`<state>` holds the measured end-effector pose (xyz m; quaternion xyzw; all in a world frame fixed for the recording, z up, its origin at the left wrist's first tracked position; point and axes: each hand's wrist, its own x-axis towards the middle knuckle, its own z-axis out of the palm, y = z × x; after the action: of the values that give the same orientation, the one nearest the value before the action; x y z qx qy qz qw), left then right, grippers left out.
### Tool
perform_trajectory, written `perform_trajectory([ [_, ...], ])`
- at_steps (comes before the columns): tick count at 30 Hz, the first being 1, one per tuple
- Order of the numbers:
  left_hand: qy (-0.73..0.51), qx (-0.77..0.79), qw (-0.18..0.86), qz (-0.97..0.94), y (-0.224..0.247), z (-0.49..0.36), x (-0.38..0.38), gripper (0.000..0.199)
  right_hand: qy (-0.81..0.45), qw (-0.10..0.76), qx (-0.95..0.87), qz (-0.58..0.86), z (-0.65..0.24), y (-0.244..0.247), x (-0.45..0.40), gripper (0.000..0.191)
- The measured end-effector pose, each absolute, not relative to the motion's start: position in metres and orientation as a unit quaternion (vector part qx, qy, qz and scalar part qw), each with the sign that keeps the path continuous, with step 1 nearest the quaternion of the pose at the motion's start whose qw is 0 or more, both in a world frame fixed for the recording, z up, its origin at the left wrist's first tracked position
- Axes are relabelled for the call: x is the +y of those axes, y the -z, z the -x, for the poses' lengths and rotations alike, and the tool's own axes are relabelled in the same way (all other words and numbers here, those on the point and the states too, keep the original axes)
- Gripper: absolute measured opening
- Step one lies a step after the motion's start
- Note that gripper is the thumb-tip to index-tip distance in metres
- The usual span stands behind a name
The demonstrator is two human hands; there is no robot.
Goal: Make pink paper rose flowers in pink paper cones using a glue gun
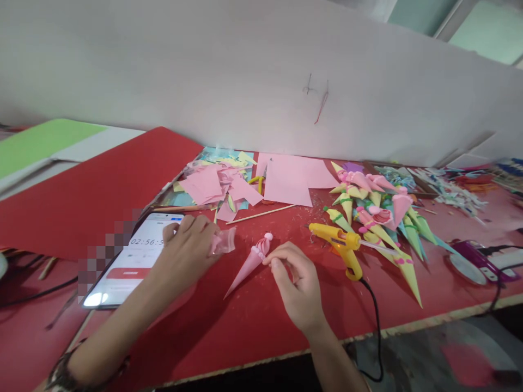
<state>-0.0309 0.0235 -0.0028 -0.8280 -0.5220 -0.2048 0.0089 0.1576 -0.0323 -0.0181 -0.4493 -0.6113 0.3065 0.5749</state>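
Our red tabletop (229, 337) bears a paper cone (246, 270), seemingly mid-trimming: left hand (187, 249) at plastic packet (227, 243), right hand (301, 291) curled (grips unclear), next wanting precision.

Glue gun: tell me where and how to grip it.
Best take the glue gun by its handle, likely with the right hand from the near side: the handle slants that way, while the nozzle points left and cones crowd its right.
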Motion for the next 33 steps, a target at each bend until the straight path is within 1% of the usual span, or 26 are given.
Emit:
perform_trajectory([
  [2,0.184,-0.507,0.027,0.842,-0.001,0.022,0.016,0.010,-0.302,0.561,-0.631,0.442,-0.156,0.018,-0.033,0.018],
  [3,0.180,-0.494,0.032,0.850,-0.002,0.018,0.013,0.009,-0.300,0.553,-0.642,0.438,-0.154,0.018,-0.033,0.018],
  [5,0.188,-0.466,0.021,0.864,-0.003,0.011,0.009,0.014,-0.293,0.548,-0.651,0.435,-0.153,0.019,-0.033,0.019],
  [8,0.192,-0.448,-0.003,0.873,-0.003,0.005,0.007,0.014,-0.285,0.559,-0.642,0.441,-0.152,0.021,-0.034,0.022],
  [11,0.190,-0.430,0.001,0.883,-0.004,0.002,0.005,0.016,-0.298,0.553,-0.643,0.438,-0.153,0.021,-0.033,0.020],
  [14,0.201,-0.406,0.044,0.890,-0.006,0.000,0.003,0.017,-0.318,0.544,-0.633,0.450,-0.155,0.020,-0.031,0.017],
  [18,0.198,-0.391,0.114,0.892,-0.009,-0.004,-0.001,0.009,-0.361,0.513,-0.645,0.436,-0.156,0.019,-0.030,0.021],
  [20,0.199,-0.386,0.134,0.891,-0.009,-0.006,-0.003,0.012,-0.387,0.506,-0.645,0.423,-0.156,0.018,-0.031,0.022],
  [22,0.202,-0.380,0.137,0.892,-0.009,-0.009,-0.003,0.014,-0.393,0.523,-0.628,0.421,-0.156,0.018,-0.031,0.019],
  [24,0.204,-0.370,0.126,0.898,-0.006,-0.011,-0.003,0.015,-0.385,0.554,-0.605,0.423,-0.157,0.019,-0.032,0.016],
  [27,0.192,-0.366,0.095,0.906,-0.001,-0.014,-0.002,0.025,-0.374,0.578,-0.586,0.427,-0.157,0.019,-0.032,0.017],
  [30,0.188,-0.371,0.062,0.907,0.003,-0.013,-0.002,0.036,-0.373,0.558,-0.605,0.428,-0.156,0.018,-0.032,0.021],
  [33,0.196,-0.370,0.059,0.906,0.004,-0.011,-0.002,0.043,-0.366,0.539,-0.621,0.435,-0.155,0.017,-0.032,0.022],
])
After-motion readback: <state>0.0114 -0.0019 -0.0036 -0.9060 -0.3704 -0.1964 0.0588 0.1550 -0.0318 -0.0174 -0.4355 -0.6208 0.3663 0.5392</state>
